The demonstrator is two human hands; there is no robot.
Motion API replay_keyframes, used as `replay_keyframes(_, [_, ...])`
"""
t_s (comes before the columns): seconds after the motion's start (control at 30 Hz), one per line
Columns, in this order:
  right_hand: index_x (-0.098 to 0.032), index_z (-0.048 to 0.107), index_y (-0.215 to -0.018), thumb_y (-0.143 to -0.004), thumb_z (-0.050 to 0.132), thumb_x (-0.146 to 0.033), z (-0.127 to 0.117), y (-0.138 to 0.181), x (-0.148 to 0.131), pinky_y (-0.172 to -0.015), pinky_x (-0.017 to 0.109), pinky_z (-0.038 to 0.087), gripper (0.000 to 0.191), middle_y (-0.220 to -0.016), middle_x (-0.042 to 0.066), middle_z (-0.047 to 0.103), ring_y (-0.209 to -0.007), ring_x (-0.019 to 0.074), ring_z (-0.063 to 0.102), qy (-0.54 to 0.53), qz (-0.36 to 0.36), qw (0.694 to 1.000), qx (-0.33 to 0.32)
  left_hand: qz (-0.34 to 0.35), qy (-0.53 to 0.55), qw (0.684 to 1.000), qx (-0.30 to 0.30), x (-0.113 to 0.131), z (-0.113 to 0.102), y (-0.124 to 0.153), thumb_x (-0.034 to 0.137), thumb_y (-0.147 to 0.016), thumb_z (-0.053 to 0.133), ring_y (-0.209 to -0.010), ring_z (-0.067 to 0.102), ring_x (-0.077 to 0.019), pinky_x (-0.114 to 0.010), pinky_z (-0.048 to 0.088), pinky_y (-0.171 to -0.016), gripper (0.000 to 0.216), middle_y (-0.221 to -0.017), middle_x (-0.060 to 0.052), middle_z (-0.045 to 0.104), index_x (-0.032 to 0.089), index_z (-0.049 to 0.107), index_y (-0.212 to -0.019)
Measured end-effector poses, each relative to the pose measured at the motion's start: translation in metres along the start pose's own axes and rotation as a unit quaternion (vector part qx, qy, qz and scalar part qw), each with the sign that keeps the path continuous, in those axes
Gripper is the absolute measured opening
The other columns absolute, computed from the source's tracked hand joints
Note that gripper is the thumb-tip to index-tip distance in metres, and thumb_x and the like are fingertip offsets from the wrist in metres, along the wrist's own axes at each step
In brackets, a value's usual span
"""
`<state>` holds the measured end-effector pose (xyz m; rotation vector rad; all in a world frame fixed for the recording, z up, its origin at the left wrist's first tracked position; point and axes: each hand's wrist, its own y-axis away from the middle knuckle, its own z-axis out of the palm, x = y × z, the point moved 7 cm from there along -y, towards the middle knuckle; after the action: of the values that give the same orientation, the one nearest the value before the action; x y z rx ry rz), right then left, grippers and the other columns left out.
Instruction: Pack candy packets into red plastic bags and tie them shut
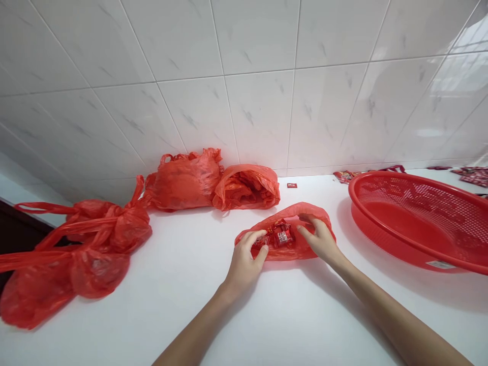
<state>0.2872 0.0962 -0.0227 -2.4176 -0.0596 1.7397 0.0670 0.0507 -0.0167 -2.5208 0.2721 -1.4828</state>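
Observation:
A red plastic bag (290, 253) lies on the white table in front of me, its mouth spread wide. Inside it are a few small red packets (282, 236) with printed wrappers. My left hand (246, 259) is at the bag's left edge, fingers curved over the packets and thumb apart from them. At the right side, my right hand (321, 240) reaches into the mouth with thumb and fingers parted, touching the bag's inner side. Neither hand visibly grips a packet. Part of the contents is hidden behind the left fingers.
A large red plastic basket (396, 254) stands on the right. Behind the bag sit a full red bag (186, 180) and an opened one (247, 185) near the tiled wall. Several tied red bags (101, 269) lie left. A small red packet (292, 185) and other packets (345, 176) lie farther back.

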Motion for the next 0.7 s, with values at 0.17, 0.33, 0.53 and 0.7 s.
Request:
replay_keyframes(0.17, [-0.019,0.068,-0.108,-0.080,0.058,-0.026,0.009,0.001,-0.004,-0.100,0.048,0.051,0.030,-0.118,0.012,0.073,-0.114,0.0318,0.067,0.070,-0.068,0.993,-0.064,0.017,-0.107,0.994,-0.020,-0.006,0.004,0.002,0.019,-0.089,0.053,-0.124,0.060,-0.0295,-0.049,0.048,-0.105,0.042,-0.130,-0.012,0.066,0.021,0.062,-0.130])
replay_keyframes(0.33, [-0.023,0.063,-0.086,-0.079,0.058,-0.022,0.023,0.009,0.010,-0.054,0.030,0.045,0.009,-0.072,0.002,0.067,-0.063,0.0199,0.061,0.094,-0.067,0.984,-0.133,-0.015,-0.169,0.984,-0.052,-0.018,0.007,0.006,0.023,-0.087,0.057,-0.131,0.053,-0.0352,-0.053,0.045,-0.107,0.056,-0.131,-0.015,0.062,0.021,0.052,-0.143])
replay_keyframes(0.53, [-0.024,0.062,-0.083,-0.078,0.055,-0.021,0.031,0.009,0.021,-0.042,0.026,0.029,0.009,-0.056,-0.004,0.051,-0.046,0.0124,0.040,0.073,-0.079,0.980,-0.166,-0.019,-0.170,0.982,-0.078,-0.021,0.007,0.008,0.026,-0.087,0.058,-0.133,0.051,-0.0371,-0.054,0.044,-0.107,0.061,-0.134,-0.016,0.059,0.023,0.048,-0.147])
replay_keyframes(0.7, [-0.026,0.069,-0.106,-0.079,0.054,-0.019,0.035,0.007,0.007,-0.046,0.028,0.036,0.031,-0.064,-0.002,0.057,-0.050,0.0141,0.045,0.053,-0.129,0.974,-0.180,-0.024,-0.147,0.985,-0.083,-0.017,0.009,0.006,0.022,-0.086,0.057,-0.138,0.048,-0.0360,-0.053,0.044,-0.109,0.064,-0.144,-0.016,0.054,0.022,0.045,-0.149])
